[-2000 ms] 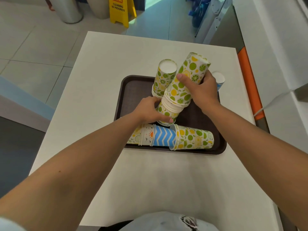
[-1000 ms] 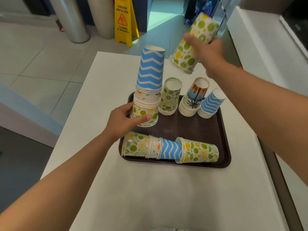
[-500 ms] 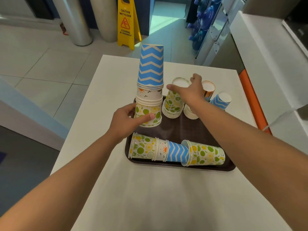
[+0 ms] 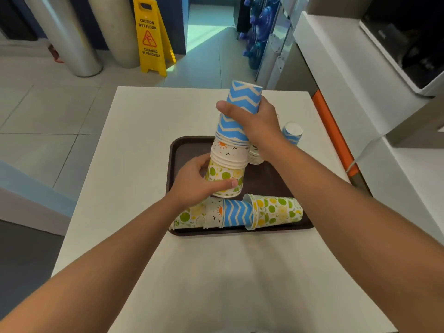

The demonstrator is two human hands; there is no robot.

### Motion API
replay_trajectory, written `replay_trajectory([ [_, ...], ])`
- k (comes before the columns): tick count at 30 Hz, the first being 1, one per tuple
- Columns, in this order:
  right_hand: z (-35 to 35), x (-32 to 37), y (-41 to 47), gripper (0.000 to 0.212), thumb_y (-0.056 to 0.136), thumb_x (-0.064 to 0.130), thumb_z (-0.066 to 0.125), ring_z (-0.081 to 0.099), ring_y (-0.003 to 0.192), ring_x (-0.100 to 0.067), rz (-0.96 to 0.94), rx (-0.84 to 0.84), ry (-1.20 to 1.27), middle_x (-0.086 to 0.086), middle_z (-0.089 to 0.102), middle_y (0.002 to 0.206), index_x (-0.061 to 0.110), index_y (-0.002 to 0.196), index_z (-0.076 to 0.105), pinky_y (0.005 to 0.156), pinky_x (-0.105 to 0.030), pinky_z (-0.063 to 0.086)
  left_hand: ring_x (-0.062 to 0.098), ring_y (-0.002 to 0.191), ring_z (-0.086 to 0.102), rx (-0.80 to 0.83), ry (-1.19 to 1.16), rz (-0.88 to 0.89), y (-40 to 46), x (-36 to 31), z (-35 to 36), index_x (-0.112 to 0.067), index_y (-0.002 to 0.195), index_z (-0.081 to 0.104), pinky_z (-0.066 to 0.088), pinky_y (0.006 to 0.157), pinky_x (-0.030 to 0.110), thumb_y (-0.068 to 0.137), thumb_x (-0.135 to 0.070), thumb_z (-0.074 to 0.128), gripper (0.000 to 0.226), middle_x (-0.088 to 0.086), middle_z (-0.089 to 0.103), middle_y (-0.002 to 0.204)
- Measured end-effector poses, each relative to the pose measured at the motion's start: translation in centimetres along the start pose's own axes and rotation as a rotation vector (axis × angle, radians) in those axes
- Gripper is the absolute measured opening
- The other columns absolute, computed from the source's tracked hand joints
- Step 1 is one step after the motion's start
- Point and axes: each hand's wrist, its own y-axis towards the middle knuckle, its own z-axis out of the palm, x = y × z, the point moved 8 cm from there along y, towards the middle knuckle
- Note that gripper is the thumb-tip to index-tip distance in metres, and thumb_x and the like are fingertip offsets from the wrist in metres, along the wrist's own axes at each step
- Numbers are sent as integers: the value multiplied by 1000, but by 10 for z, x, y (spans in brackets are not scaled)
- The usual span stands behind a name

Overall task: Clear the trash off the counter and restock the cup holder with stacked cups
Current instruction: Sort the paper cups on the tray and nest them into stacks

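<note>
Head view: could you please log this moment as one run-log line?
left hand: grips stack base | right hand: grips blue zigzag cup | cup stack: upright on tray

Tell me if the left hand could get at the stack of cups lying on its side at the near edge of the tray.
Probably yes. The lying stack sits just below the left hand, nothing between them, but that hand grips the upright stack and would have to let go.

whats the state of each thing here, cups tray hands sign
tall cup stack: upside down, upright on the tray, held at top and bottom
lying cup stack: on its side at the tray's near edge, untouched
blue zigzag stack: upside down, behind the right arm, partly hidden
tray: flat on the white table
left hand: grip round the tall stack's bottom cup
right hand: grip round its top blue cup
wet floor sign: standing, unfolded
</note>
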Motion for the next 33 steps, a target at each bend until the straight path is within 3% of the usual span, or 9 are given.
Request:
replay_trajectory([
  [3, -13, -5, -2, 35, 73, 34, 83, 69, 85, -6, -11, -44, 14, 11, 69, 93, 27, 96, 58, 75, -24, 58, 2, 96, 62, 0, 166, 18, 6, -6, 10, -27, 112, 71, 45, 75, 11, 64, -46, 89, 54, -11, 61, 106],
  [7, -36, -6, 1, 36, 73, 37, 83, 70, 88, -11, -7, -125, 39, 6, 71, 97, 26, 97, 58, 84, -34, 59, 1, 94, 60, 25, 195, 14, 12, -6, 23, -30, 101, 68, 45, 73, 13, 63, -47, 90, 47, -10, 60, 104],
  [14, -79, 8, 19, 55, 75, 33, 82, 73, 90, -14, 7, -212, 266, -3, 73, 106, 11, 119, 60, 80, -32, 60, -22, 76, 58, 79, 178, 32, 21, -22, 45, -29, 97, 68, 42, 62, -1, 68, -37, 90, 37, -22, 61, 89],
  [16, -91, 16, 25, 53, 74, 32, 83, 73, 92, -17, -14, -216, 308, -5, 73, 107, 12, 117, 60, 82, -36, 60, -23, 79, 59, 88, 158, 38, 24, -24, 51, -32, 98, 68, 44, 63, 1, 68, -37, 90, 37, -24, 65, 90],
  [21, -125, 33, 35, 50, 73, 34, 83, 73, 92, -18, -36, -247, 367, -4, 73, 106, 15, 114, 60, 85, -42, 59, -9, 88, 62, 62, 122, 13, 28, -23, 62, -39, 93, 63, 47, 73, 12, 67, -39, 90, 37, -21, 67, 97],
  [24, -149, 33, 42, 54, 74, 31, 82, 72, 92, -16, -86, -287, 364, -3, 72, 105, 13, 118, 57, 83, -37, 60, -4, 93, 62, 27, 104, 4, 29, -22, 65, -40, 89, 61, 50, 78, 19, 66, -40, 90, 36, -18, 67, 100],
  [28, -170, 2, 48, 54, 74, 30, 83, 69, 90, -7, -96, -346, 178, 4, 68, 104, 16, 116, 52, 77, -23, 57, 2, 97, 64, -28, 72, -34, 28, -18, 63, -36, 98, 64, 53, 83, 27, 64, -44, 89, 43, -15, 68, 103],
  [31, -170, -39, 56, 59, 73, 35, 83, 68, 96, -10, -45, -316, 52, 4, 66, 107, 19, 117, 47, 86, -34, 58, -3, 94, 62, -53, 60, -43, 23, -18, 62, -41, 93, 60, 49, 77, 18, 67, -39, 89, 38, -18, 66, 102],
  [33, -166, -63, 62, 52, 79, 27, 77, 66, 96, -11, -15, -293, 14, 6, 62, 106, 20, 117, 42, 90, -38, 57, 2, 97, 63, -86, 78, -62, 21, -13, 59, -41, 92, 59, 51, 80, 23, 66, -43, 88, 39, -11, 66, 106],
])
